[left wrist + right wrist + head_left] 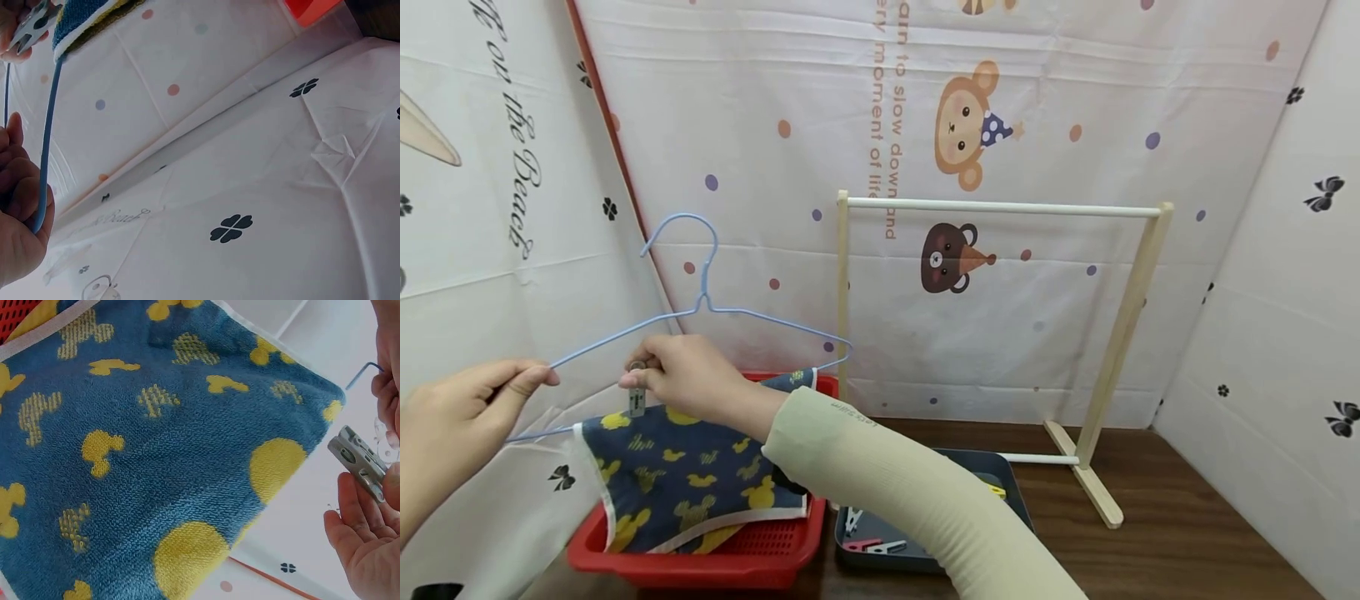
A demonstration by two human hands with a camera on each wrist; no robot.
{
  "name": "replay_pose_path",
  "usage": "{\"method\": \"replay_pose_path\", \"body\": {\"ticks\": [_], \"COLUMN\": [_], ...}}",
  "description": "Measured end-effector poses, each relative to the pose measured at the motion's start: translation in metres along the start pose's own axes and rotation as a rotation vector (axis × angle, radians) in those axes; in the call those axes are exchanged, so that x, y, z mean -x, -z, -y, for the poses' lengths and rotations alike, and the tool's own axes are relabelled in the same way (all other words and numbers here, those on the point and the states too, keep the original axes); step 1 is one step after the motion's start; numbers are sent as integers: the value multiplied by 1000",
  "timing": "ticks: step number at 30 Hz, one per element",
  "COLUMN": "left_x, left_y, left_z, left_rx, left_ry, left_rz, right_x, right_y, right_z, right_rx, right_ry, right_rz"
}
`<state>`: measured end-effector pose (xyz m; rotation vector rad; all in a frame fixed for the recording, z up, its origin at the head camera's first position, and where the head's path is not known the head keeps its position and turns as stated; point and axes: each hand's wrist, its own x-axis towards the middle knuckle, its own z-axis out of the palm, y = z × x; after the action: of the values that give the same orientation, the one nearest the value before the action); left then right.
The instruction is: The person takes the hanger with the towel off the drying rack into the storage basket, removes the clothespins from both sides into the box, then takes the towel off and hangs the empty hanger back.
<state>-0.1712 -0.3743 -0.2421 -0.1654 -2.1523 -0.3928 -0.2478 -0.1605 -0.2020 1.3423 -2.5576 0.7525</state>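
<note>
At the left of the head view my left hand (pixel 467 417) grips the left end of a light blue wire hanger (pixel 705 279), its hook pointing up. Over the hanger's lower bar hangs a navy towel (pixel 700 467) with yellow mouse-head patterns and white edging. My right hand (pixel 692 375) pinches a grey clothespin (pixel 637 402) between thumb and fingers, close by the towel's top edge near its left corner. In the right wrist view the clothespin (pixel 359 464) appears just off the towel's folded edge. The right forearm covers part of the towel's right side.
Below the towel sits a red basket (pixel 700 573). Beside it a dark grey tray (pixel 1021 504) holds several clothespins, among them a pink one (pixel 862 545) and a yellow one (pixel 997 491). A wooden rack (pixel 1116 350) with a white top rod (pixel 1000 207) stands behind on the brown table (pixel 1187 533).
</note>
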Motion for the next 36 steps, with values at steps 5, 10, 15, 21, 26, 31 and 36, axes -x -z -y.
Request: {"method": "replay_pose_path", "body": {"ticks": [5,10,15,21,26,31,36], "left_x": [1,2,3,1,1,3,3], "left_y": [0,0,1,3,3,3,4], "left_z": [-2,-1,0,-1,-1,0,-2], "left_rx": [-10,1,29,26,16,-23,-34], "left_ry": [-31,-36,-27,-26,-5,45,46], "left_rz": [-13,-23,-34,-33,-25,18,32], "right_x": [4,10,22,47,72,99,123], "right_y": [5,10,19,37,52,64,71], "right_z": [-2,-4,-7,-20,-41,-73,-109], "right_rx": [11,-32,-86,-173,-226,-246,-199], "right_ry": [12,-17,-39,-15,2,-32,-102], "right_rz": [36,75,108,127,115,96,72]}}
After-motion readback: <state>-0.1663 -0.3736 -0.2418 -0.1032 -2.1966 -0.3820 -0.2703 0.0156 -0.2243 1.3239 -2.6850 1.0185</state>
